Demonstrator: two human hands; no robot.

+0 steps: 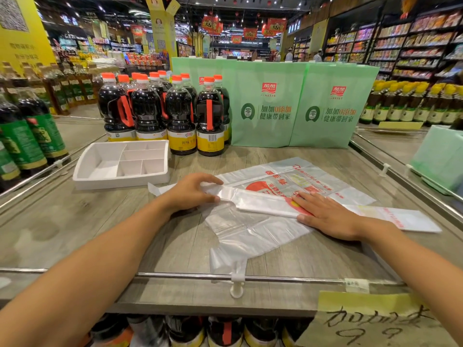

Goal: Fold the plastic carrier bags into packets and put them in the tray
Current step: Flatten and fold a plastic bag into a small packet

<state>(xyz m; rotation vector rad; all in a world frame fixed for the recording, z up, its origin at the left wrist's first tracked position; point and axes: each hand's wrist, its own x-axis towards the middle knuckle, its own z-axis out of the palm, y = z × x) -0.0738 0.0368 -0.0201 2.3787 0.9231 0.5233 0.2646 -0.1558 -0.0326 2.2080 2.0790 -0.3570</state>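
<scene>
- Loose bag (250,239) lying nearest, its handle drooping over the rail (300,280).
- Right hand (328,214) lying flat, fingers straight, pressing the printed end of the strip (263,204) onto the shelf (100,234).
- Left hand (193,194) curling round the strip's other end, thumb and fingers pinching it.
- Strip is a bag folded lengthwise, resting across a flat bag (313,174).
- Judging: keep the palm anchoring, pull taut, squeeze air out, edges lining up before turning the end over.
- Tray (82,169) sitting beyond the left hand, bottles (180,108) standing behind.
</scene>
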